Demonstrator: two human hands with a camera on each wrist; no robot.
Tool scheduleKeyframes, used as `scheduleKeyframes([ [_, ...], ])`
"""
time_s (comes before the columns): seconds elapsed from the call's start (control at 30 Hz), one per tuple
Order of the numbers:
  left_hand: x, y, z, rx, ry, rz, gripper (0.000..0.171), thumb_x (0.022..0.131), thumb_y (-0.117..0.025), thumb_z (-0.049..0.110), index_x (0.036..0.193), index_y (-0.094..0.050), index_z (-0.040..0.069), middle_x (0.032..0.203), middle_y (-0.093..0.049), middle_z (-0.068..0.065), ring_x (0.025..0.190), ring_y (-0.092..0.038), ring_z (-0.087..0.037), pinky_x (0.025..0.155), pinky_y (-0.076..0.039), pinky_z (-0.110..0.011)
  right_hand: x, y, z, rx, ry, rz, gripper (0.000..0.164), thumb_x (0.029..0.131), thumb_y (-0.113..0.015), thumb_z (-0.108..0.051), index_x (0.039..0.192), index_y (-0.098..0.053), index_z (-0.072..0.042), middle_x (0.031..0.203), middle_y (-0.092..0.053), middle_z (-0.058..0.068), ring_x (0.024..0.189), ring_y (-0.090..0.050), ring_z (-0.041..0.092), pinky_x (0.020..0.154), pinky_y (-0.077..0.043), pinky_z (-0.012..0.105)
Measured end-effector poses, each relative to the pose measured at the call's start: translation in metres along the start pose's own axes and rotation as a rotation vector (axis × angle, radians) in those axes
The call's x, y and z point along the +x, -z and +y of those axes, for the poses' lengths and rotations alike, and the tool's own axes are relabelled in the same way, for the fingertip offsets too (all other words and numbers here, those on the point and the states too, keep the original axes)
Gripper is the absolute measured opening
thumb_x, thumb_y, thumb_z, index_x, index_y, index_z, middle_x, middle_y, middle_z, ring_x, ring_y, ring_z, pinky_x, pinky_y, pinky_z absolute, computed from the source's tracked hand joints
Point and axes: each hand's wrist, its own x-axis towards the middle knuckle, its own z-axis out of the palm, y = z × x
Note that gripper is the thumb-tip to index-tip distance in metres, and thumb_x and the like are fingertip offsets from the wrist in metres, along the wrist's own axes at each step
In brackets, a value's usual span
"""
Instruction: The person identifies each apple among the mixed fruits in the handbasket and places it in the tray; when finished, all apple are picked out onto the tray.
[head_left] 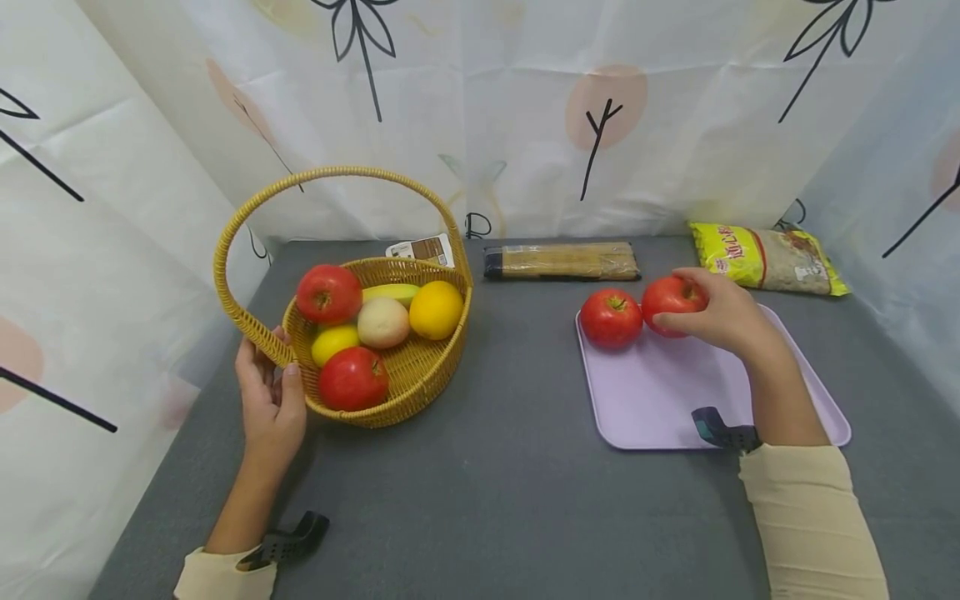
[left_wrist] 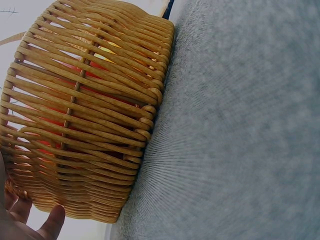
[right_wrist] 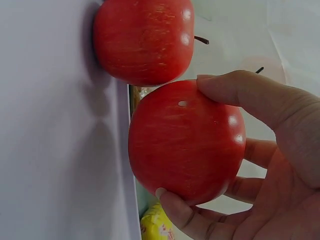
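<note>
Pale plant-printed hangings [head_left: 510, 125], perhaps fabric, line three sides of the grey tabletop [head_left: 517, 508].

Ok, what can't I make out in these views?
Head: the lower part of the white-and-brown packet, behind the basket; its print is too small to read.
Head: underside of the apple in the right hand, hidden by its upper side.
Left wrist: most fruit, behind the weave; most of the left hand, cut off at bottom left.
Right wrist: part of the yellow packet, past the bottom edge.
</note>
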Motion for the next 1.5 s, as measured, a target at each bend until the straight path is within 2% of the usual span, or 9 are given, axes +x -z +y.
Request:
scheduleKeyframes([
  [0.43,0.000,-0.001,0.002,-0.009,-0.009,0.005,0.066,0.097,-0.045,-0.012,0.156,-0.019,0.003,0.147,-0.035,-0.030,0.140,-0.034,-0.038,0.112,-0.034,-0.029,0.008,-0.006,0.008,-0.045,0.009,-0.023,0.082,0.089,-0.074,-0.031,0.152,-0.033,0.003,0.141,-0.040,0.034,0.124,-0.037,0.053,0.095,-0.041,0.069],
  [1.13,0.000,0.000,-0.001,-0.004,0.009,0.000,0.066,0.098,-0.044,-0.010,0.157,-0.019,0.006,0.148,-0.035,-0.029,0.140,-0.033,-0.039,0.112,-0.034,-0.028,0.013,-0.012,0.011,-0.057,0.011,-0.042,0.083,0.089,-0.075,-0.028,0.152,-0.031,0.005,0.140,-0.041,0.034,0.125,-0.037,0.052,0.097,-0.040,0.069],
  [1.37,0.000,-0.001,-0.001,-0.014,0.002,0.012,0.066,0.097,-0.044,-0.012,0.156,-0.019,0.004,0.148,-0.036,-0.029,0.140,-0.034,-0.038,0.111,-0.035,-0.028,0.009,-0.008,0.005,-0.056,0.008,-0.042,0.080,0.092,-0.071,-0.028,0.152,-0.030,0.005,0.143,-0.039,0.035,0.127,-0.036,0.053,0.098,-0.038,0.070],
  [1.5,0.001,-0.003,0.001,0.003,-0.015,0.021,0.066,0.096,-0.043,-0.014,0.155,-0.019,0.001,0.146,-0.035,-0.031,0.140,-0.036,-0.037,0.110,-0.037,-0.027,0.005,-0.005,-0.005,-0.068,0.049,-0.003,0.076,0.094,-0.068,-0.028,0.152,-0.032,0.005,0.146,-0.036,0.035,0.132,-0.033,0.054,0.101,-0.034,0.072],
])
